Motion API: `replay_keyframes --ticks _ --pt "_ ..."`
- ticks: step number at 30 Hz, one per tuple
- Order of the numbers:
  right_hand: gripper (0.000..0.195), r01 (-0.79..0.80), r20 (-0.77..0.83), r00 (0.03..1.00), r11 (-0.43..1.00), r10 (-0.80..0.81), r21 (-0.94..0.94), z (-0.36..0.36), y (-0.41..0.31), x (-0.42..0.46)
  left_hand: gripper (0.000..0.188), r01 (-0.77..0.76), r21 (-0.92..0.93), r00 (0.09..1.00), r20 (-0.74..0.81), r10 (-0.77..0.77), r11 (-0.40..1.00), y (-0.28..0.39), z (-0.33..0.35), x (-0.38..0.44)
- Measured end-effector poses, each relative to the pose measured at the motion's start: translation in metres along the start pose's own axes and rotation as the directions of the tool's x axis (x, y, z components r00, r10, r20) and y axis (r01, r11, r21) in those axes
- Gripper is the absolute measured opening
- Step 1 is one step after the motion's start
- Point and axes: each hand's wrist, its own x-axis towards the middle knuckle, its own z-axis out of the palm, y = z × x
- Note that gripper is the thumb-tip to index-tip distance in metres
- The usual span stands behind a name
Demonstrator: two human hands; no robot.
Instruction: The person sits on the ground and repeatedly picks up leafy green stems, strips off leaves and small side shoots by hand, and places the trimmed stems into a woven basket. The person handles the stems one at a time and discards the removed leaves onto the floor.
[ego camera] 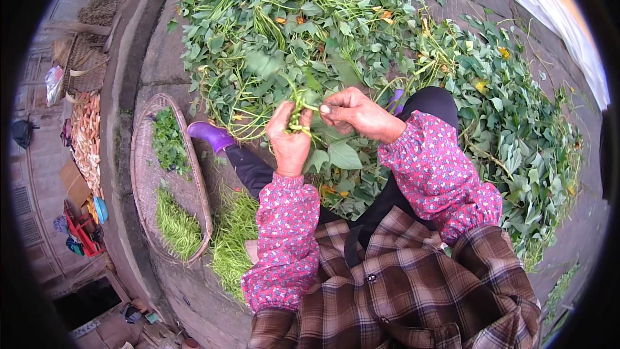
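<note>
My left hand [289, 138] grips a small bundle of green leaf stems [298, 111], its fingers wrapped around them. Just to the right, my right hand [356, 114] pinches the end of one stem between thumb and forefinger. Blurred leaves show above the bundle, and a broad green leaf [344, 155] hangs below my hands. Beneath and beyond them spreads a large heap of leafy vines [310, 24], probably sweet potato, with a few yellowed leaves in it. Both forearms wear pink flowered sleeve covers.
On the left, a shallow woven bamboo tray [181, 186] holds leafy tips [169, 140] and stripped stems [178, 225]. More stems [232, 242] lie on the ground beside it. A second leafy heap [528, 155] lies right. Corn cobs [86, 131] and a red plastic chair [83, 235] stand beyond the concrete ledge [123, 155].
</note>
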Motion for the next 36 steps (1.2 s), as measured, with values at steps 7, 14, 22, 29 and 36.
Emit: replay_keyframes --ticks 7,14,22,29,36 --pt "0.021 0.201 -0.179 0.897 0.735 -0.404 -0.647 0.01 0.011 -0.002 0.014 0.331 0.041 0.915 0.23 -0.331 0.943 0.026 -0.011 -0.019" --pt "0.016 0.285 -0.042 0.919 0.736 -0.391 -0.614 0.016 0.0 0.0 0.005 0.184 0.069 0.982 0.015 -0.186 0.98 0.016 -0.009 -0.02" --pt "0.01 0.421 0.1 0.83 0.499 -0.549 -0.757 0.015 0.006 -0.002 0.009 -0.113 0.358 0.992 0.085 0.088 0.927 0.024 -0.009 -0.014" --pt "0.011 0.284 -0.184 0.704 0.509 -0.686 -0.812 0.016 0.014 0.003 0.014 0.36 -0.357 0.929 0.052 -0.366 0.862 0.017 0.006 -0.025" --pt "0.01 0.362 -0.006 0.748 0.414 -0.664 -0.835 0.025 0.024 -0.004 0.011 0.404 -0.672 0.864 0.057 -0.501 0.62 0.008 0.001 -0.025"
